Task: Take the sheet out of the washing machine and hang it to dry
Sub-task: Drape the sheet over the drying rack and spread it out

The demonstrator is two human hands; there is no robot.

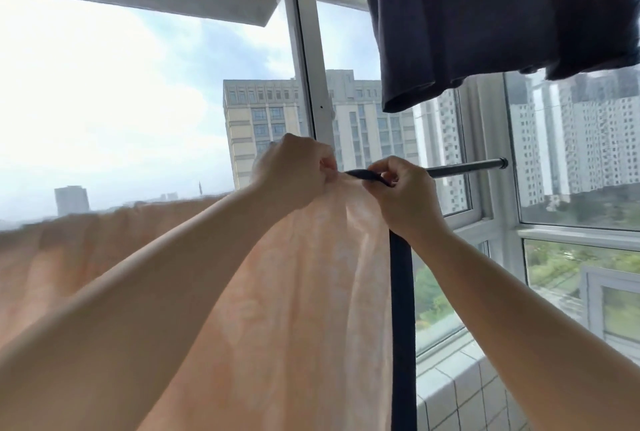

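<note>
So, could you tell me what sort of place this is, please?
Probably an enclosed high-rise balcony used for drying laundry: windows overlook towers, a sheet hangs over a rod, and a dark garment hangs overhead.

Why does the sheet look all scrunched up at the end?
The peach sheet is bunched where both hands pinch it on the metal rod: left hand, right hand. Its dark edge hangs straight below. It hangs over the rod but isn't spread out. Nothing looks torn or broken.
</note>
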